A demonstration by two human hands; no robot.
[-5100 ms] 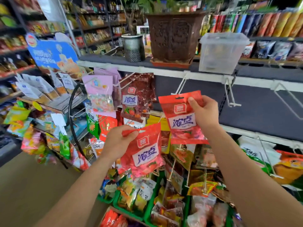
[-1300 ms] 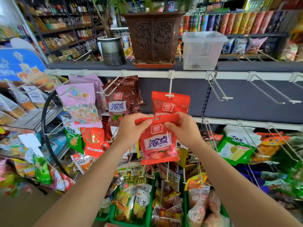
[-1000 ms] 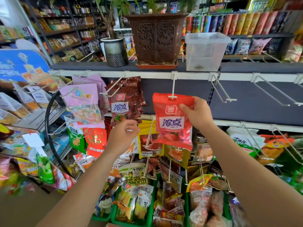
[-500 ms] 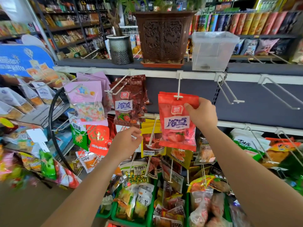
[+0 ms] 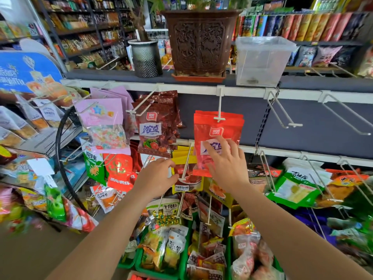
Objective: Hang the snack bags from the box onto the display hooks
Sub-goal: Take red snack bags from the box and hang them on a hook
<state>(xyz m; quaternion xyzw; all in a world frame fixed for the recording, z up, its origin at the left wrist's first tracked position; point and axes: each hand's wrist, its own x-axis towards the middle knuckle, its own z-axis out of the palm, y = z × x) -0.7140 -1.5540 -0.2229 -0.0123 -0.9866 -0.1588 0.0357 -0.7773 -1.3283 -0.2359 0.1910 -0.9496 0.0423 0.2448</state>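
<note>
Right hand (image 5: 228, 164) is up against the front red snack bag (image 5: 218, 128). Its fingers (image 5: 209, 150) are spread and mostly straight, with the tips resting on the white label. I see flat contact only, no grip.

The bag hangs on the white hook (image 5: 219, 106) that juts from the white shelf rail (image 5: 201, 90), centre of view. At least one more red bag of the same kind sits behind it on that hook. The stack hangs straight, and its lower edge is partly hidden by my right hand.

Left hand (image 5: 156, 176) sits lower and to the left, apart from the red bags. Its fingers (image 5: 168, 161) are loosely curled with nothing in them. The thumb is just beside the tip of a lower hook (image 5: 185, 164) carrying yellow bags (image 5: 181, 156); I can't tell if it touches.

Neighbours on the same rail:
- Dark red bags (image 5: 156, 130) with the same label style hang on the next hook to the left.
- Pink bags (image 5: 101, 120) hang further left.
- Wire hooks (image 5: 282, 110) stick out to the right.

The shelf top above carries three things:
- A mesh metal pot (image 5: 145, 57) is on the left.
- A carved brown planter (image 5: 198, 41) is in the middle.
- A clear plastic tub (image 5: 260, 61) is on the right.

Below my hands, more hooks hold mixed snack packs over green bins (image 5: 125, 266). A blue cardboard sign (image 5: 24, 71) is at far left. The lower left edge is blurred, so I can't read the packs there.
</note>
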